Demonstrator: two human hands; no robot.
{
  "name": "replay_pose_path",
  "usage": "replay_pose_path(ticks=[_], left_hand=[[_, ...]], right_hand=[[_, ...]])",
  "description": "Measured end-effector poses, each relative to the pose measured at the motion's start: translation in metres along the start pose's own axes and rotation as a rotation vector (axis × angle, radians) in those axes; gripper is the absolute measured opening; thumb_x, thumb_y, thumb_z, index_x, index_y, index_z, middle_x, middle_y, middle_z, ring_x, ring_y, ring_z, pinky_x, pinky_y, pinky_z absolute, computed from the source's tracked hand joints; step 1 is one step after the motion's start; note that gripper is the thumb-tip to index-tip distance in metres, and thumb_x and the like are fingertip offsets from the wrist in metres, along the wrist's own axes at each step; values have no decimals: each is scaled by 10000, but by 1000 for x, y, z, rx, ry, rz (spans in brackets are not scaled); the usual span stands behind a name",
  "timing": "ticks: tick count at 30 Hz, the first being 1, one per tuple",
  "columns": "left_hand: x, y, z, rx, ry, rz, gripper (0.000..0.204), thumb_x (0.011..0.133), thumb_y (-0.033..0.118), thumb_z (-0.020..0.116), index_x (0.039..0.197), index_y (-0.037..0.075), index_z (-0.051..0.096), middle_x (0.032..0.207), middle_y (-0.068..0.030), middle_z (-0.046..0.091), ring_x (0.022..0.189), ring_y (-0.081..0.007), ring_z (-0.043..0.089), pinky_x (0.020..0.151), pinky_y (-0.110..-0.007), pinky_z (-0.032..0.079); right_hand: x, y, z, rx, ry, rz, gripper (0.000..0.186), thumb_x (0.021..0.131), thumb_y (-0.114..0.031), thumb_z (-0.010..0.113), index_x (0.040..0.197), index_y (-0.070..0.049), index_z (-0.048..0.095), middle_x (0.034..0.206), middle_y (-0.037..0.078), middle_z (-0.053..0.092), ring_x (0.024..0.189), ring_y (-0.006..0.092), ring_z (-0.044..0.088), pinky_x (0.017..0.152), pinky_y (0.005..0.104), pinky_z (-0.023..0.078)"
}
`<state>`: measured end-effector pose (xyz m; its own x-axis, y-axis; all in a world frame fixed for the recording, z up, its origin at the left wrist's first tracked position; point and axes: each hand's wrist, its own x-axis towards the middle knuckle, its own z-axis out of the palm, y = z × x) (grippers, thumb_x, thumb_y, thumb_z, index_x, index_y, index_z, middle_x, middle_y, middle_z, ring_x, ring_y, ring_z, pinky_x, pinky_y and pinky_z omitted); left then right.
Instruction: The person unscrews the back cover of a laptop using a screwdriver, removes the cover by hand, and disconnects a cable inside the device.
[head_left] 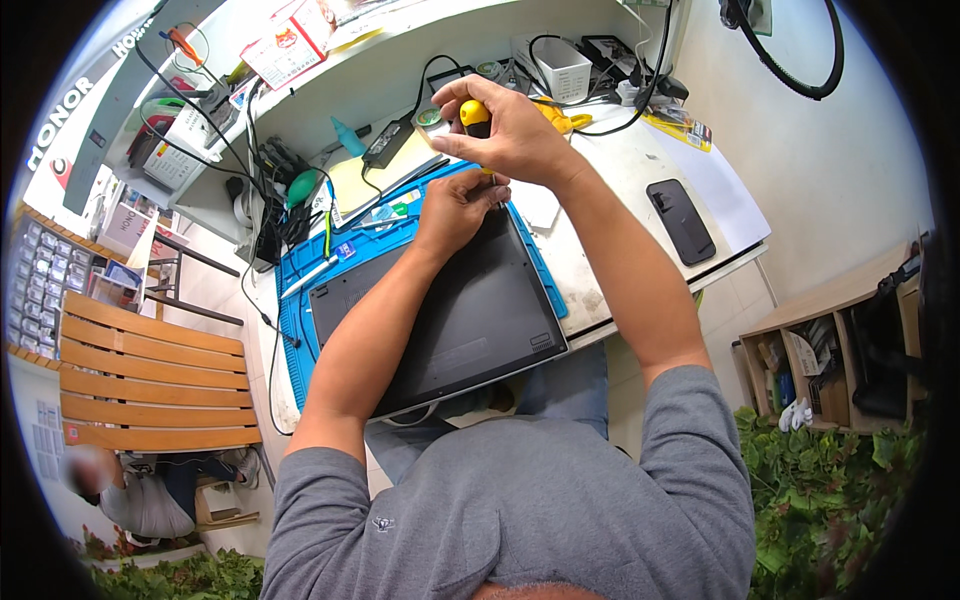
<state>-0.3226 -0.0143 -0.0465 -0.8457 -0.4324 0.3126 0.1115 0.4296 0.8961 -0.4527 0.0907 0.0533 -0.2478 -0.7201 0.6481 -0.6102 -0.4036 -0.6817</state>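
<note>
Over matte laptop [450, 310] — right hand [510, 135] grips yellow-capped screwdriver [474, 117]; left hand [458, 205] steadies its tip.

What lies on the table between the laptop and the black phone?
In the head view, only bare white tabletop and the blue mat's edge lie between the laptop and the phone.

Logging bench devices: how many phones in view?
1. A dark phone lies flat on the white table, right of the right hand, which holds a yellow-handled screwdriver. Clutter at the back may hide others.
</note>
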Motion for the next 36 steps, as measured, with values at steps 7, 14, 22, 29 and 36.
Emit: replay_pose_path(ticks=[7, 14, 22, 29, 36], left_hand=[[3, -1, 4, 93, 15, 55, 147, 970, 107, 845, 1074, 8, 816, 906, -55, 830, 797, -108, 746, 745, -286, 581], [3, 2, 8, 147, 58, 64, 162, 966, 129, 858, 1046, -3, 810, 869, -71, 827, 751, -109, 741, 719, -282, 573], [2, 1, 16, 122, 116, 24, 141, 987, 117, 846, 1018, -9, 791, 897, -47, 820, 776, -76, 724, 733, -255, 584], [-2, -2, 14, 156, 158, -7, 195, 956, 160, 888, 1012, 1, 790, 874, -43, 805, 754, -77, 715, 704, -249, 574], [4, 3, 8, -94, 40, 14, 215, 961, 171, 881, 1065, 1, 800, 895, -48, 800, 828, -98, 733, 770, -267, 583]], right_hand=[[1, 9, 20, -26, 229, 51, 242, 1056, -215, 739, 1187, -12, 719, 912, 68, 741, 811, 112, 662, 738, 295, 553], [1, 11, 5, 14, 270, -49, 222, 1003, -184, 825, 1128, -33, 722, 937, 20, 671, 763, 101, 617, 730, 283, 554], [-9, 15, -4, 126, 247, 59, 495, 889, -127, 931, 1353, -54, 776, 1005, 48, 766, 892, 97, 719, 798, 251, 603], [-8, 7, -14, 448, 96, 146, 342, 928, -112, 896, 1250, -27, 820, 991, 35, 763, 935, 126, 745, 881, 266, 625], [-6, 5, -19, 159, 7, 88, 297, 1038, -60, 732, 1320, 30, 760, 1138, 95, 797, 1072, 142, 759, 971, 282, 612]])
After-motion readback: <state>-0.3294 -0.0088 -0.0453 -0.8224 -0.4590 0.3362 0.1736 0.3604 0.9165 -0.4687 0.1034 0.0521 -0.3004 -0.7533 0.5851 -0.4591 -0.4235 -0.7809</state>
